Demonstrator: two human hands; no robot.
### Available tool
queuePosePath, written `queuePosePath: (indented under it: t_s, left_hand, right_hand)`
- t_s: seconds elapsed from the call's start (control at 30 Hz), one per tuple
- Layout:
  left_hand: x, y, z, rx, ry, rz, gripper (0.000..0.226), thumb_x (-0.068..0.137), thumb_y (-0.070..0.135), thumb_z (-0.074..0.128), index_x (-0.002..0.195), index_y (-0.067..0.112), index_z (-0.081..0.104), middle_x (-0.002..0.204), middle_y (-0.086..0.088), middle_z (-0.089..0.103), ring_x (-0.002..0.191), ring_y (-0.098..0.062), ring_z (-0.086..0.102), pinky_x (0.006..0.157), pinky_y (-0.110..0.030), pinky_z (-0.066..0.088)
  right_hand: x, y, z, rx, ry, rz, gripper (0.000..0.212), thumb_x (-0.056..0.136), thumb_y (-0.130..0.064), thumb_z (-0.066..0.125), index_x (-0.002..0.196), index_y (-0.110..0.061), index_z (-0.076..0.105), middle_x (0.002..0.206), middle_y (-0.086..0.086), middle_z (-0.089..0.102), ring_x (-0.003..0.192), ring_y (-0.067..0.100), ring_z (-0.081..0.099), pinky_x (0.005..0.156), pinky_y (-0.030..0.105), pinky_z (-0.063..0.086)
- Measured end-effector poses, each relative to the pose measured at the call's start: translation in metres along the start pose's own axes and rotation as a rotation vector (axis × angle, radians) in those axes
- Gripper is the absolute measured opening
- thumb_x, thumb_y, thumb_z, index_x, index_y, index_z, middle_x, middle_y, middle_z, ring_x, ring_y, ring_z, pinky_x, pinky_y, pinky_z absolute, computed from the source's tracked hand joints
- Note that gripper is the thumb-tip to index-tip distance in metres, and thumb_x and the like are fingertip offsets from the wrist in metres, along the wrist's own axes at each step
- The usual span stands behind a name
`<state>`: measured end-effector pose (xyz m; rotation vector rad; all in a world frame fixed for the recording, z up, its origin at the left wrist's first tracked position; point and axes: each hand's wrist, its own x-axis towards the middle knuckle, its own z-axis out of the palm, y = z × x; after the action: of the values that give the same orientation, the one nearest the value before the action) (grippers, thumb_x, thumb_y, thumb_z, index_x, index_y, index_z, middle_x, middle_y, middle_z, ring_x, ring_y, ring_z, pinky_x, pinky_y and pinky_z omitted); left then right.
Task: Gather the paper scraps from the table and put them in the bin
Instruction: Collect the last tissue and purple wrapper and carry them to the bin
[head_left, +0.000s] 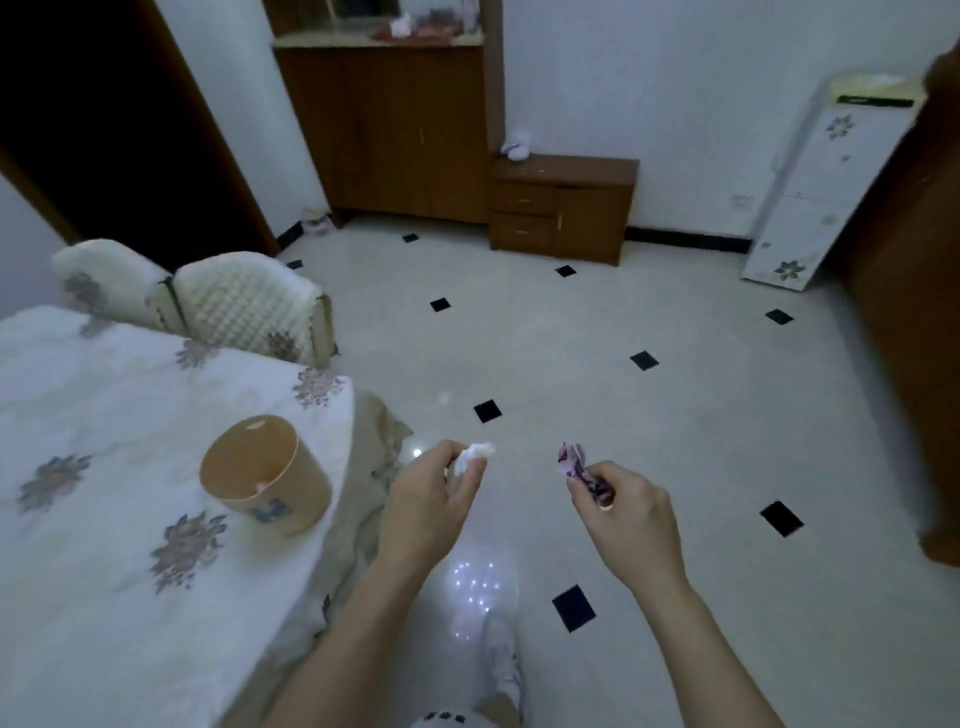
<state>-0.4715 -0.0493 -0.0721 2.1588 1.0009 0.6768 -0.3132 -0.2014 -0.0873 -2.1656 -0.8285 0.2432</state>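
The cloth-covered table (104, 395) bore the round brown bin (291, 512) near its edge. Beside it, over the floor, the left hand (426, 499) pinched a crumpled white scrap (477, 452), the right hand (628, 512) a purple patterned scrap (572, 460). Both looked light and soft, so fingertip pinches should serve. The bin's inside was mostly hidden.

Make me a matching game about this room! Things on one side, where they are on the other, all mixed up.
Things:
1 white scrap
2 purple scrap
3 tan bin
4 small cabinet

Places:
A on the table
B in the left hand
C against the wall
D in the right hand

Pairs: 1-B, 2-D, 3-A, 4-C.
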Motion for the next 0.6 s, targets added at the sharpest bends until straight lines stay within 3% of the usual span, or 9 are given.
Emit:
queuePosePath:
  t_s: [0.07,0.3,0.43,0.6]
  left_hand:
    - [0.012,-0.007,-0.005,-0.008,0.045,-0.033,0.025,0.095,0.047,0.057,0.086,0.024,0.062,0.064,0.001,0.055,0.059,-0.018,0.054,0.053,-0.038,0.05]
    - [0.087,-0.042,-0.018,-0.003,0.193,-0.128,0.024,0.094,0.045,0.058,0.084,0.024,0.064,0.068,0.005,0.062,0.068,-0.005,0.057,0.058,-0.015,0.04]
    - [0.148,-0.052,-0.015,-0.046,0.217,-0.136,0.022,0.095,0.043,0.06,0.086,0.024,0.064,0.068,0.003,0.064,0.065,-0.009,0.059,0.06,-0.024,0.045]
    - [0.205,-0.068,-0.031,0.026,0.287,-0.161,0.021,0.094,0.044,0.059,0.084,0.025,0.063,0.066,0.007,0.058,0.066,-0.009,0.056,0.057,-0.024,0.04]
  right_hand:
    - [0.021,-0.006,0.012,0.006,-0.056,-0.04,0.027,0.089,-0.036,0.065,0.066,-0.024,0.057,0.059,-0.006,0.058,0.063,0.011,0.057,0.05,0.025,0.04]
    - [0.111,-0.025,0.051,-0.024,-0.139,-0.149,0.027,0.089,-0.037,0.065,0.067,-0.023,0.058,0.059,-0.006,0.059,0.062,0.01,0.057,0.051,0.029,0.043]
    - [0.18,-0.04,0.069,-0.062,-0.137,-0.188,0.026,0.087,-0.038,0.066,0.068,-0.021,0.058,0.059,-0.005,0.059,0.063,0.013,0.057,0.052,0.032,0.043]
    - [0.254,-0.07,0.1,-0.031,-0.137,-0.238,0.026,0.087,-0.035,0.067,0.068,-0.021,0.058,0.059,-0.003,0.059,0.064,0.015,0.058,0.055,0.036,0.046]
